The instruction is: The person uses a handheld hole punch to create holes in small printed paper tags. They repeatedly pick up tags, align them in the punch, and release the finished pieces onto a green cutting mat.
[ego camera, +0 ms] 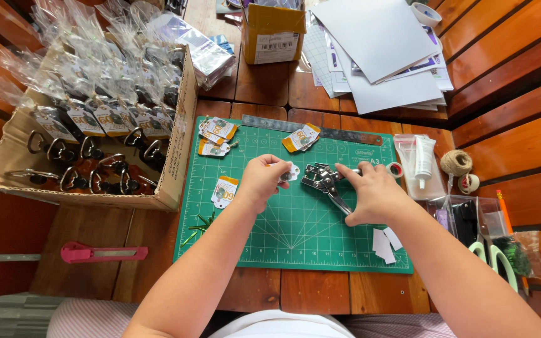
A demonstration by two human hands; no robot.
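The head camera looks down on a green cutting mat with white grid lines [295, 231] that lies on a brown wooden table [320, 291]. Everything here is told from that mat.

Over the middle of the mat, the person's left hand [260, 181] pinches a small white paper tag [290, 173] between thumb and fingers. The tag is held just above the mat and touches the nose of a silver metal hole punch [322, 180]. The right hand [374, 194] is closed around the handles of that punch and holds it tight, just right of the tag.

On the mat's top left part lie a few more orange and white paper tags [215, 136], and one more tag [300, 138] lies near the top edge. Another tag [224, 191] lies on the mat just left of the left hand. Small white paper scraps [384, 243] sit on the mat's lower right corner. A long grey metal ruler [311, 128] lies along the top edge.

Left of the mat stands a brown cardboard box [180, 125] full of clear plastic bags with tags and metal clips. Below that box, off the mat, lies a pink box cutter [103, 253]. Right of the mat are a white glue tube [424, 159], a ball of brown string [456, 163] and green-handled scissors [496, 256]. Above the mat lies a pile of white paper sheets [383, 56].
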